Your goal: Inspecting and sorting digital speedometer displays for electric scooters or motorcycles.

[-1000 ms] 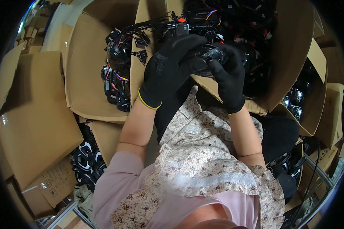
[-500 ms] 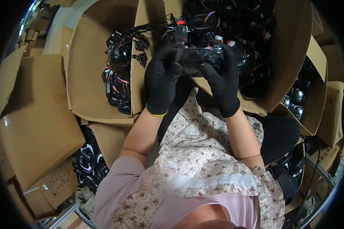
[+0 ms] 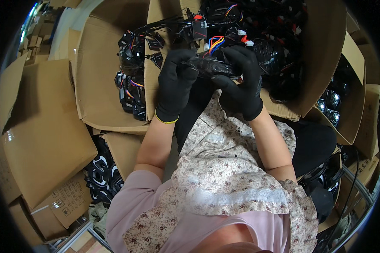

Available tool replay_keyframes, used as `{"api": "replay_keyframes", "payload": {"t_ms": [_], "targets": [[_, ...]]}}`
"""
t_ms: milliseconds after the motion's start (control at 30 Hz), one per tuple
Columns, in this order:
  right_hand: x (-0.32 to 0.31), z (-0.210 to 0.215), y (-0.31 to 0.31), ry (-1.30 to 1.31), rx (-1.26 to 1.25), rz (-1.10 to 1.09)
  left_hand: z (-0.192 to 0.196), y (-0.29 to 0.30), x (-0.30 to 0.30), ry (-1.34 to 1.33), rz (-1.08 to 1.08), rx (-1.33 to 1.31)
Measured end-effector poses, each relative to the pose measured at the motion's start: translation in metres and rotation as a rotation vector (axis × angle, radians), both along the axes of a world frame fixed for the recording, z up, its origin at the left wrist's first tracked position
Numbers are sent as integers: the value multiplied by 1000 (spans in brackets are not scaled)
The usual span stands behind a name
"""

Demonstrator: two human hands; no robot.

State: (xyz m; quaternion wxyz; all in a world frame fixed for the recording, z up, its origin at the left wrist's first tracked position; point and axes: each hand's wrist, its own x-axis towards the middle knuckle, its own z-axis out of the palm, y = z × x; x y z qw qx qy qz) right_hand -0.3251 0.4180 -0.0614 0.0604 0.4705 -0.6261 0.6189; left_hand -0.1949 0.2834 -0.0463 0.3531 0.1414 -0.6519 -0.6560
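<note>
Left hand: black-gloved left hand (image 3: 174, 80), thumb and fingers pinching the left end of the part, upper middle of the frame.
Right hand: black-gloved right hand (image 3: 244, 82), grasping the right end, thumb on the near side.
Wrapped part: dark film-wrapped part (image 3: 214, 66) held between both hands; coloured wires (image 3: 215, 43) stand just behind it.
Handling: probably light and stiff, its film slick; best held by the two ends, sparing the wires, likely its weakest point.
Beneath: floral apron (image 3: 223, 168) over the lap, centre to lower middle.
Cartons: open left carton (image 3: 99, 71), upper left, holding wired black parts (image 3: 133, 95); a dark heap (image 3: 270, 25) fills the carton at upper right.
Room: closed brown carton (image 3: 46, 118) at left; shiny wrapped pieces (image 3: 332, 103) boxed at right.
</note>
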Motion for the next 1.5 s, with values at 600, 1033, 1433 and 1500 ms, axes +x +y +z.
{"api": "replay_keyframes", "payload": {"t_ms": [600,1033,1433,1500], "targets": [[28,19,-3,-108,-28,115,24,-54,77,26,252,-86],[-134,-129,90,-327,525,-445,-6,-246,144,-558,521,92],[-103,-94,62,113,861,-565,62,-104,-106,-361,-80,-1114],[-106,-89,58,-53,832,-491,35,-103,-166,-495,-184,-1068]]}}
